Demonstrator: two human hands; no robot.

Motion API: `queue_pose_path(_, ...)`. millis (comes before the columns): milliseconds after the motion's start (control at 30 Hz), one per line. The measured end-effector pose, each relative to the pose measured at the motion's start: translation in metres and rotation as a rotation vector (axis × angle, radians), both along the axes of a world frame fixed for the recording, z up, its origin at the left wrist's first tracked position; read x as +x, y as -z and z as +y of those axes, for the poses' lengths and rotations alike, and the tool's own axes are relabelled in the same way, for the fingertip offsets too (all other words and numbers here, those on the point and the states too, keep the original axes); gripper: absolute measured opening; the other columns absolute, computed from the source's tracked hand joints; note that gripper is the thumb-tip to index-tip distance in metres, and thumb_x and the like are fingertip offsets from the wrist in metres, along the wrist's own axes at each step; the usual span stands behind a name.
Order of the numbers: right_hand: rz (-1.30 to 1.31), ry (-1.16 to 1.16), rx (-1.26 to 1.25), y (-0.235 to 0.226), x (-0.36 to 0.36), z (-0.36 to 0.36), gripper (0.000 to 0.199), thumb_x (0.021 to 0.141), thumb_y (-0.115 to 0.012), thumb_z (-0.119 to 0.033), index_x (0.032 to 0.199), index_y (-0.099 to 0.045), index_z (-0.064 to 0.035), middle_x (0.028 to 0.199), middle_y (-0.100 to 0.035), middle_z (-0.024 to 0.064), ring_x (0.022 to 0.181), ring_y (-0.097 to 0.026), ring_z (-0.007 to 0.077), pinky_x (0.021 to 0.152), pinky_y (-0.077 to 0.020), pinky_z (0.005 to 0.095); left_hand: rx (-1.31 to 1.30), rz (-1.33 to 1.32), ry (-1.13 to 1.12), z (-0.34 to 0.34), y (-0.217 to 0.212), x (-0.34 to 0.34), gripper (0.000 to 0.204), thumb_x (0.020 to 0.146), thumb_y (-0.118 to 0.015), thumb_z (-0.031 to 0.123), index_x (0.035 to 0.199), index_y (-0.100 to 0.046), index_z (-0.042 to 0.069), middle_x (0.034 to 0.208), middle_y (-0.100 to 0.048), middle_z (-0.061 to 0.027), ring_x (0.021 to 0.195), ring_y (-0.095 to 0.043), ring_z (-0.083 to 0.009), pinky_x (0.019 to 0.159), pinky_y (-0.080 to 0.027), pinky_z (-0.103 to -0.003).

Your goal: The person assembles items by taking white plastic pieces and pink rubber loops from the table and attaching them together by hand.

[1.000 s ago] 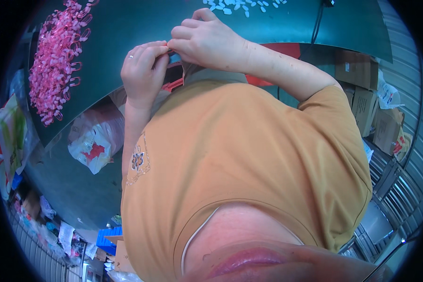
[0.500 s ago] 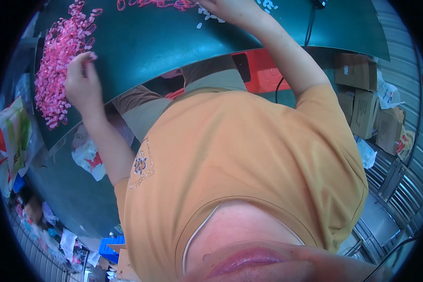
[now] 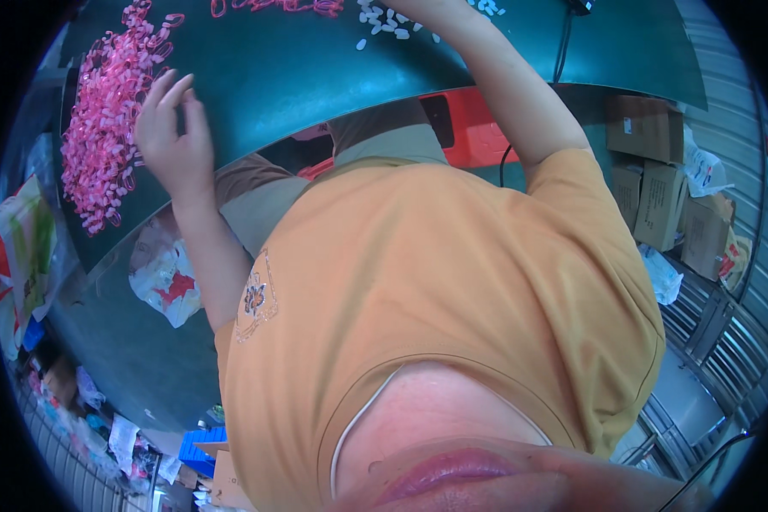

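The left hand (image 3: 172, 136) is held with fingers spread and empty beside the pink plastic loops (image 3: 102, 145) heaped on the teal tabletop (image 3: 316, 68); light, springy, tangle-prone, they are judged best pinched singly; the right hand's state cannot be told

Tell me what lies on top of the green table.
On the green table: a pile of pink loops, the left hand beside it, and small white pieces. The right hand is out of frame.

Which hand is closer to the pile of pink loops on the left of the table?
Left. The left hand sits right beside the pile of pink loops, fingers spread at its edge. The right hand is out of view past the top edge, up by the small white pieces.
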State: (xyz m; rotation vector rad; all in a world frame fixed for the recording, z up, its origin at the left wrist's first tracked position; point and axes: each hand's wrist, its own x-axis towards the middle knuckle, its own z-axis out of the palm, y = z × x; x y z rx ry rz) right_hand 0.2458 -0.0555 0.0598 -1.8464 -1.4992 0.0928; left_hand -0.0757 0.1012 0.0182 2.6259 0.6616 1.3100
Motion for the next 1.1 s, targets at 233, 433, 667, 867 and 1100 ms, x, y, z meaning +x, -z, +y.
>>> queue_pose_path(233,1.541,-0.303,-0.018,0.009,-0.082,-0.030,0.028,0.107,-0.073,-0.018,0.129,-0.078,-0.0012,0.099,-0.074,-0.0005,0.089,-0.066,0.0070,0.070,-0.0502,0.0236,-0.162,-0.214,0.305,-0.073,-0.009,0.049,0.030,0.086,-0.090,0.002,0.114,-0.081,0.008,0.115,-0.081,-0.0089,0.103,-0.076,-0.0245,0.092,-0.059,-0.036)
queue_pose_path(433,1.909,-0.266,-0.145,0.015,-0.117,-0.054,0.030,0.110,-0.071,-0.022,0.133,-0.075,-0.0032,0.095,-0.065,-0.0026,0.075,-0.050,0.0064,0.069,-0.0427,0.0252,-0.197,-0.182,0.431,-0.077,-0.001,0.039,0.031,0.087,-0.088,-0.007,0.115,-0.079,0.002,0.107,-0.080,-0.0138,0.095,-0.078,-0.0252,0.084,-0.062,-0.034)
queue_pose_path(667,1.001,-0.276,-0.483,0.007,-0.106,-0.074,0.023,0.110,-0.070,-0.023,0.119,-0.081,-0.0054,0.097,-0.074,0.0026,0.082,-0.069,0.0168,0.074,-0.0564,0.0330,-0.288,-0.206,0.369,-0.088,0.003,0.037,0.022,0.092,-0.082,-0.008,0.112,-0.079,0.000,0.107,-0.080,-0.0141,0.095,-0.077,-0.0254,0.085,-0.062,-0.034)
queue_pose_path(867,-0.291,-0.027,-0.213,0.014,-0.037,-0.064,0.021,0.102,-0.072,-0.032,0.109,-0.084,-0.0153,0.109,-0.078,0.0082,0.097,-0.078,0.0313,0.085,-0.0641,0.0431,-0.309,0.082,0.336,-0.079,0.012,0.037,0.016,0.096,-0.078,-0.002,0.111,-0.078,0.001,0.107,-0.079,-0.0120,0.093,-0.077,-0.0232,0.083,-0.061,-0.033)
queue_pose_path(1100,-0.134,-0.039,-0.333,0.004,-0.037,-0.060,0.023,0.100,-0.072,-0.027,0.102,-0.079,-0.0054,0.100,-0.075,0.0163,0.097,-0.074,0.0387,0.085,-0.0594,0.0480,-0.353,0.066,0.300,-0.079,0.014,0.040,0.017,0.091,-0.078,0.001,0.107,-0.079,0.006,0.103,-0.081,-0.0082,0.093,-0.077,-0.0245,0.085,-0.060,-0.036)
